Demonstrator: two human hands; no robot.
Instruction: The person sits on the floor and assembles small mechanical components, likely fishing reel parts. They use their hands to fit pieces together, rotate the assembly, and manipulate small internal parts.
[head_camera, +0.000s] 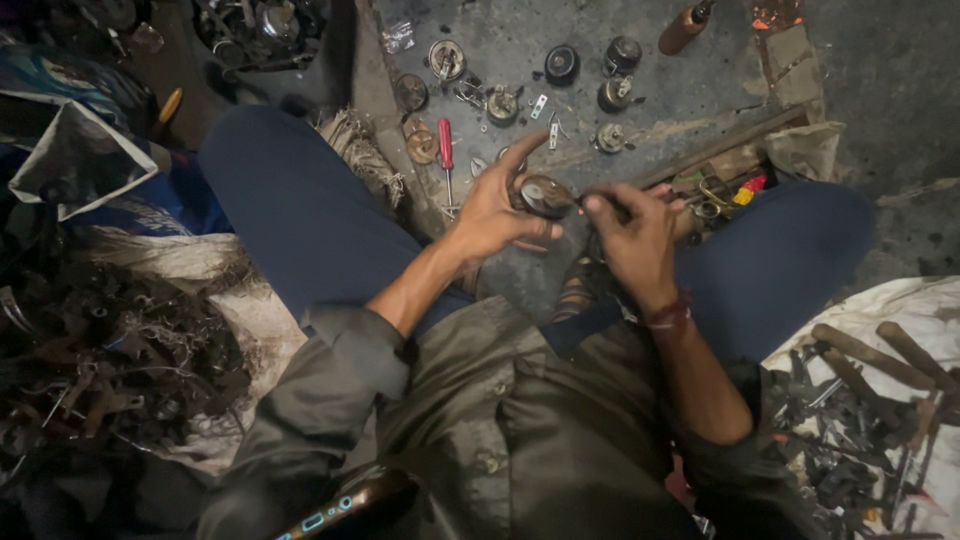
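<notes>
Hands meet over the lap: left hand (497, 212) cups a round metal part (543, 195) while right hand (632, 235) pinches a thin tool, seemingly mid-adjustment, needing steady pressure.

Crumpled clear plastic wrapper (397, 37) on the floor at top, pale open sack (75, 160) with blue cloth at far left
</notes>
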